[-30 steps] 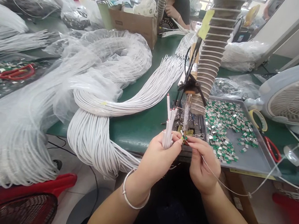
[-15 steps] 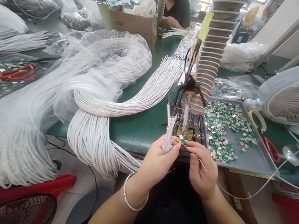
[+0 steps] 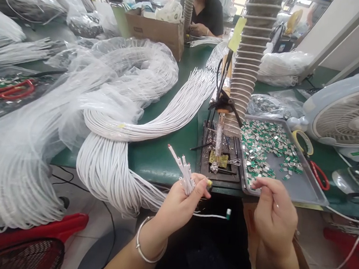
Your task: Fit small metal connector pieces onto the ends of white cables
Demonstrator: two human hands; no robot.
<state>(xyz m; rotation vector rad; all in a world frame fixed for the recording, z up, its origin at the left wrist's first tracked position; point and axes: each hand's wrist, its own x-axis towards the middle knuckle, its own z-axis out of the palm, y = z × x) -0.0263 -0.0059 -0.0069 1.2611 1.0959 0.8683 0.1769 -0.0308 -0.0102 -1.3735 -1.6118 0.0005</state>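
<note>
My left hand (image 3: 179,202) is closed round a bundle of white cables (image 3: 186,171), whose cut ends stick up past the fingers. A yellow tip covers one of its fingers. Below that hand, one white cable (image 3: 211,216) runs rightward and ends in a small green-and-silver connector (image 3: 228,214), hanging free. My right hand (image 3: 275,211) is at the near left edge of the grey tray (image 3: 304,193), its curled fingertips over loose connectors (image 3: 260,167). Whatever those fingertips grip is too small to make out. A soldering iron (image 3: 220,134) stands tip down between the hands, above a yellow sponge (image 3: 218,158).
A long bundle of white cables (image 3: 168,123) and bagged cables (image 3: 109,72) cover the left of the green table. A ribbed hose (image 3: 246,65) hangs behind the iron. On the right are a fan (image 3: 355,117), tape (image 3: 302,143) and red-handled scissors (image 3: 320,175). A person (image 3: 206,14) sits opposite.
My right hand has left the iron and moved right to the tray. My left hand has drawn back lower left with its cables. One cable with a connector now hangs below it.
</note>
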